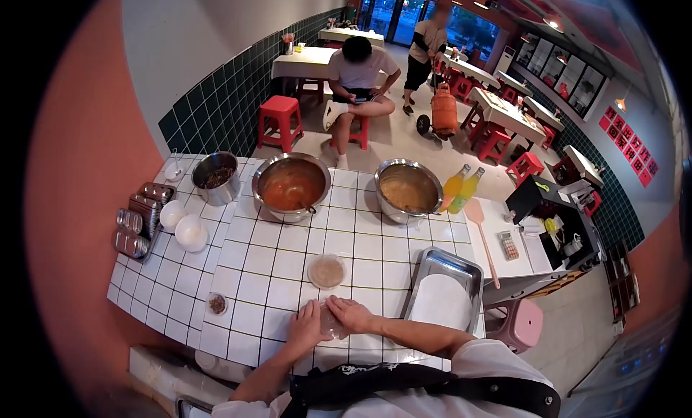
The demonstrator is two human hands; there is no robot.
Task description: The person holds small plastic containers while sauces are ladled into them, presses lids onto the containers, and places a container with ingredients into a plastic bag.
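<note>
My left hand and my right hand close in from both sides on a clear plastic tub near the front edge of the tiled counter. Fingers and thumbs press at its rim, covering part of it. Just beyond my hands stands a round clear tub filled with something light brown. Off to the left sits a small clear cup of dark bits. To the right lies a steel tray with a white sheet in it.
Along the far edge stand a steel pot, a bowl of red sauce, a bowl of brown sauce and two bottles. White bowls and metal tins are at left. One person sits beyond; another wheels an orange gas cylinder.
</note>
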